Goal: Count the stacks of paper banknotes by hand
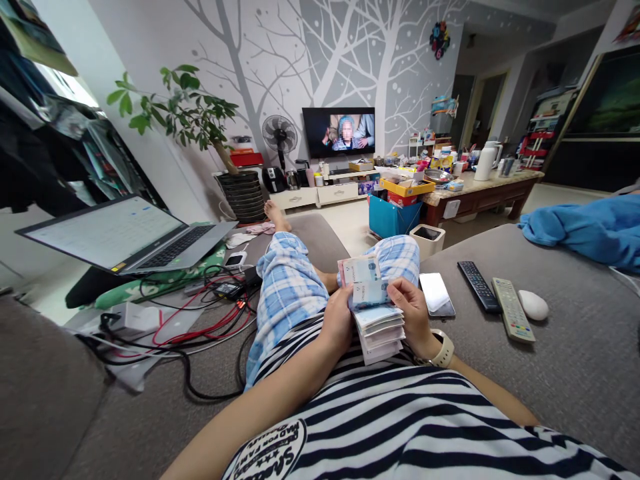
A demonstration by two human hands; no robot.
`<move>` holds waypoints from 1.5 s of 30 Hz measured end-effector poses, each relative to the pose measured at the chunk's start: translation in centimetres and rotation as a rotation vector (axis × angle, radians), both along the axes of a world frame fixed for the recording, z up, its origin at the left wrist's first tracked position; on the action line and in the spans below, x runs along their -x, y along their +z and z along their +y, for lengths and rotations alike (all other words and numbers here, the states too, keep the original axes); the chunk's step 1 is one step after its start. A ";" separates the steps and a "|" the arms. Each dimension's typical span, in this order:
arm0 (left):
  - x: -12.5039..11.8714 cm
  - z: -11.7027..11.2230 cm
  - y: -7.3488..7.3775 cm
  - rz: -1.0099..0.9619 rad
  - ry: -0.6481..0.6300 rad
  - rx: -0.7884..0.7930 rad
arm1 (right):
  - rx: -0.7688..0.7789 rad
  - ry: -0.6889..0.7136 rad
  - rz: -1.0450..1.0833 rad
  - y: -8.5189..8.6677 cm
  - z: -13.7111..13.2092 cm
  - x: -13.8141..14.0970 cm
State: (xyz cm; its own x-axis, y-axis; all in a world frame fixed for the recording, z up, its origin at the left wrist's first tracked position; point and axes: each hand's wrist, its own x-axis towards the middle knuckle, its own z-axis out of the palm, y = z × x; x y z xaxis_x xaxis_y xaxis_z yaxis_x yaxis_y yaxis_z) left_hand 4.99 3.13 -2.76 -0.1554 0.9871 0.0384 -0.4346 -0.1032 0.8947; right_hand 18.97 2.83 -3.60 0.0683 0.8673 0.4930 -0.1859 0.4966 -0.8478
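Across the grey sofa (490, 373), I find the banknotes (369, 292) before the striped shirt (380, 420), left hand (338, 316) closed on one edge, right hand (412, 305) pinching the other; I judge steady left pressure and one-by-one lifting soundest.

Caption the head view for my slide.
Left hand and right hand hold banknotes; a phone and two remotes lie to the right on the grey sofa.

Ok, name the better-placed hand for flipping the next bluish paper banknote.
Probably the right hand: its fingertips touch the right edge of the banknotes; the left hand grips their left side.
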 end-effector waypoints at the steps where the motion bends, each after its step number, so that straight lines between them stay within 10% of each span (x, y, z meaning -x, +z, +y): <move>1: 0.0 0.0 0.0 -0.002 -0.002 -0.002 | 0.000 -0.003 0.003 0.0 0.0 0.0; 16: 0.0 0.4 -0.6 -0.062 -0.020 0.035 | -0.026 0.002 0.030 -0.2 0.0 0.0; 27: -0.1 -1.0 1.6 0.059 -0.006 -0.014 | -0.040 -0.008 0.031 0.0 -0.1 0.0; 45: -0.3 0.1 0.2 -0.114 -0.076 0.023 | -0.002 0.029 0.047 0.0 0.4 0.1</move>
